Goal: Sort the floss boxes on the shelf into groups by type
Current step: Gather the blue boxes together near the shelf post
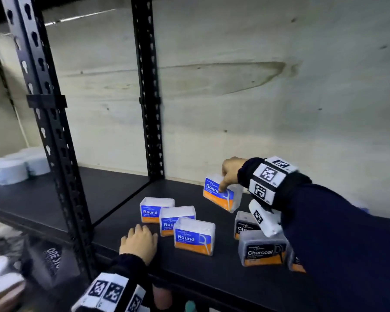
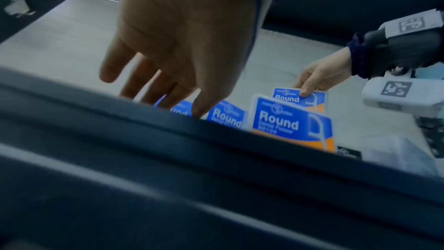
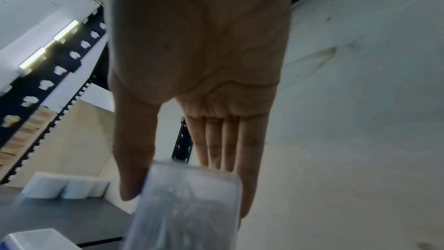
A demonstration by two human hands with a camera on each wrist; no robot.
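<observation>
Three blue-and-orange Round floss boxes (image 1: 157,209) (image 1: 177,219) (image 1: 194,236) stand close together at the middle of the black shelf (image 1: 189,280). My right hand (image 1: 223,180) pinches a fourth Round box (image 1: 221,195), tilted, behind and to their right, thumb on its label. In the right wrist view the box's clear end (image 3: 187,206) sits between thumb and fingers. Black Charcoal boxes (image 1: 245,224) (image 1: 262,248) stand under my right forearm, with a third (image 1: 296,263) half hidden. My left hand (image 1: 140,237) rests on the shelf's front, fingers relaxed, holding nothing, just left of the Round group (image 2: 290,123).
Black perforated uprights (image 1: 149,97) (image 1: 45,109) stand left of the boxes. White round containers (image 1: 9,167) sit on the neighbouring shelf at far left. A pale wall (image 1: 257,86) closes the back. Bare shelf surface lies between the Round group and the rear upright.
</observation>
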